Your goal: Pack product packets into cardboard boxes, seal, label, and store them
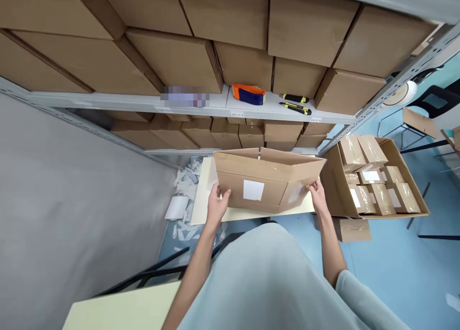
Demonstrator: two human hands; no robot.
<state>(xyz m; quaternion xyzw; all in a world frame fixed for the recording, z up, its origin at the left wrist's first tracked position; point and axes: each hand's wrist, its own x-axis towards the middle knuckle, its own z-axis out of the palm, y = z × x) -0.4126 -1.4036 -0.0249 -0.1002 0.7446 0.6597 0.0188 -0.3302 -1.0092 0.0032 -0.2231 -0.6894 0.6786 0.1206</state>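
Observation:
A brown cardboard box (266, 183) with its top flaps standing open is held in front of me, above a pale yellow table (203, 195). My left hand (218, 203) grips its left lower corner, thumb on the front face and fingers behind. At the right end, my right hand (317, 195) pinches the box's edge. A white label (253, 190) is on the front panel, and a second pale patch shows on the right side panel. The inside of the box is out of sight.
Grey shelving (201, 99) with brown boxes stands ahead. On its ledge lie an orange-and-blue tape dispenser (248, 94) and two yellow-black box cutters (295, 108). A large carton (334, 181) of taped boxes stands right. Paper scraps (187, 183) litter the floor left.

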